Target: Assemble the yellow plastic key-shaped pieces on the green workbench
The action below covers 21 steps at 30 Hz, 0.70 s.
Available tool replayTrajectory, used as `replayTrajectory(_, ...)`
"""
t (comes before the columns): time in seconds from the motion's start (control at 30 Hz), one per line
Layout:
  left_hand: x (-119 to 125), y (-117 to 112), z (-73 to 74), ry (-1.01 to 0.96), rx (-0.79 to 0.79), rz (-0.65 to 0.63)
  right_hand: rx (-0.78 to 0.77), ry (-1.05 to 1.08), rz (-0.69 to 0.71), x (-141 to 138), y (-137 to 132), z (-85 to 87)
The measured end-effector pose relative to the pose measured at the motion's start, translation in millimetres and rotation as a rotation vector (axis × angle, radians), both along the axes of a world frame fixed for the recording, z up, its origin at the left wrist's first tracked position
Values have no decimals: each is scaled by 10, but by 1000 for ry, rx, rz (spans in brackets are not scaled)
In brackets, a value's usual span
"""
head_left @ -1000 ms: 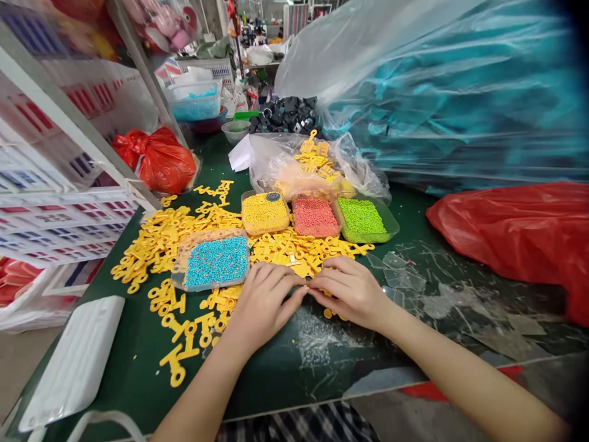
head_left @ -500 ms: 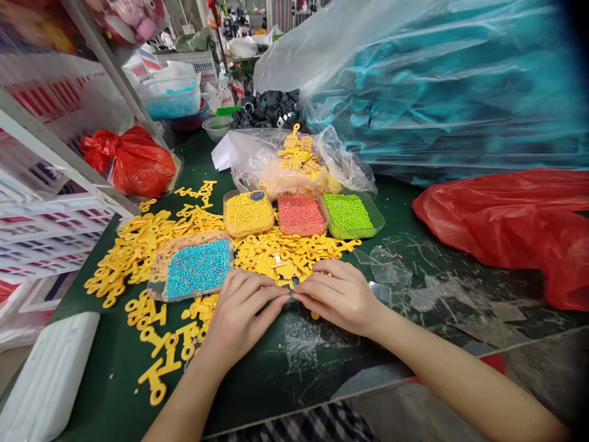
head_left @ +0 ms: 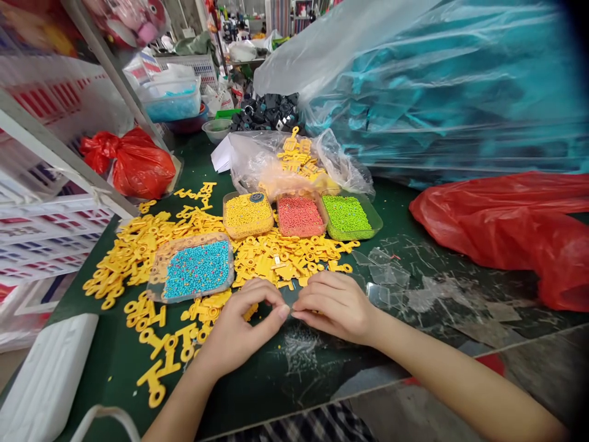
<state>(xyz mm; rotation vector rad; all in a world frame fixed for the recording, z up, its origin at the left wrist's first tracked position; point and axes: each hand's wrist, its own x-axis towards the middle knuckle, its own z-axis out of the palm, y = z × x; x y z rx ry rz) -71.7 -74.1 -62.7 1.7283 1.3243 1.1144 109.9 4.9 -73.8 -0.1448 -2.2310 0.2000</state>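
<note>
At the near middle of the green table (head_left: 257, 393), found both bare hands drawn together, tips just beside tips. Saw the left hand (head_left: 251, 325) bent into a narrow pinch, thumb against curled forefinger, and the right hand (head_left: 334, 307) with fingers bunched close, pointing toward the left thumb. Could not tell whether to call either one loaded or bare, with the space between the tips too small and covered to read. Took the clock from that meeting point, with twelve straight ahead. At twelve, just beyond the fingers, saw loose yellow pieces (head_left: 262, 261) in an overlapping heap, spread leftward round to nine. At ten, near the left hand, noted a blue-bead tray (head_left: 159, 285) among them. Past the heap, counted three more in a row: a yellow-bead tray (head_left: 251, 233) at eleven, a pinkish-red-bead tray (head_left: 301, 233) at twelve, a green-bead tray (head_left: 375, 221) at one. Behind these, toward twelve, saw a clear bag (head_left: 251, 159) with similar yellow pieces. Between two and three, found clear plastic scraps (head_left: 391, 273) and, farther out, a red plastic sheet or bag (head_left: 488, 221).
</note>
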Motion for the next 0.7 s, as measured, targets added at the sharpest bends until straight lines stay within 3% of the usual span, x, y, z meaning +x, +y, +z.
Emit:
replayTrajectory(0.17,-6,-1,-8,-81,-158,-36,21,22,11,-3,-22,1)
replayTrajectory(0.37,-9,-30,0,-155,-311,-120,-80,46,74,-27,-77,-15)
replayTrajectory(0.7,-24,-23,-28,-239,-424,-195,-190,93,122,-16,-96,-71)
